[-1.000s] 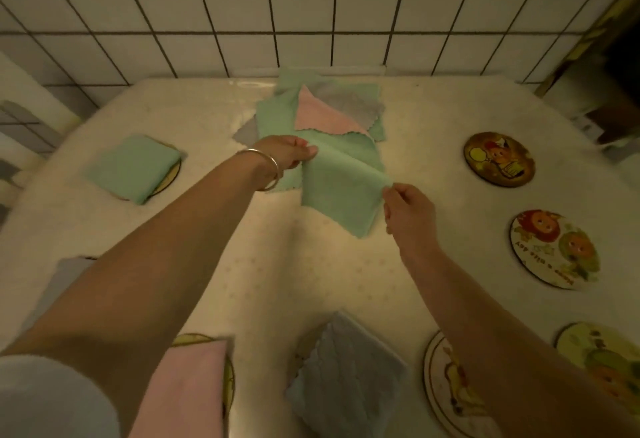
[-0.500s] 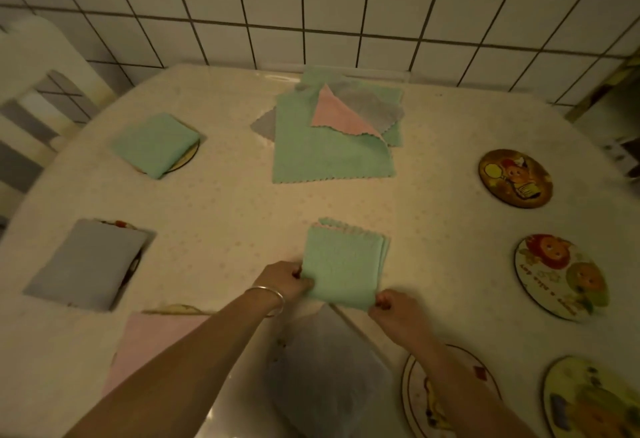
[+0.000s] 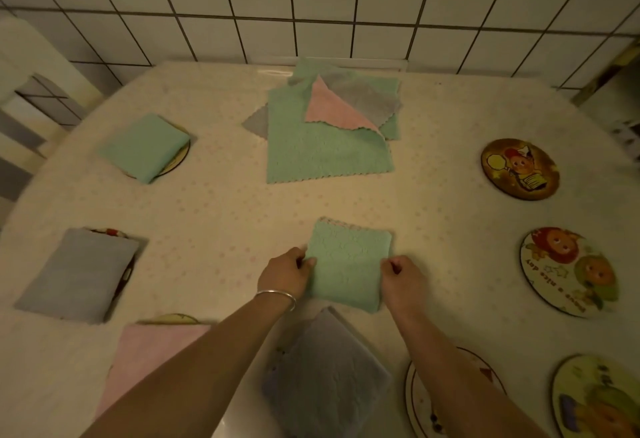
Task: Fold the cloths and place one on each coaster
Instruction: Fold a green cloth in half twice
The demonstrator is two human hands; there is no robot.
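Observation:
A folded green cloth (image 3: 346, 264) lies on the table in front of me. My left hand (image 3: 285, 273) pinches its left edge and my right hand (image 3: 403, 276) pinches its right edge. A pile of unfolded green, pink and grey cloths (image 3: 329, 132) sits at the back. Folded cloths cover coasters: green (image 3: 143, 146), grey (image 3: 78, 273), pink (image 3: 145, 354) and another grey (image 3: 325, 378). Bare round coasters lie at the right (image 3: 519, 169), (image 3: 571, 271), (image 3: 595, 399), and a fourth coaster (image 3: 419, 399) is partly under my right forearm.
The table (image 3: 207, 216) has a pale dotted cover and stands against a white tiled wall (image 3: 311, 4). A white chair back (image 3: 31, 91) is at the left edge.
I pulled a green cloth off the pile, folded it and brought it down toward me. It now lies flat and folded smaller, with both hands at its side edges.

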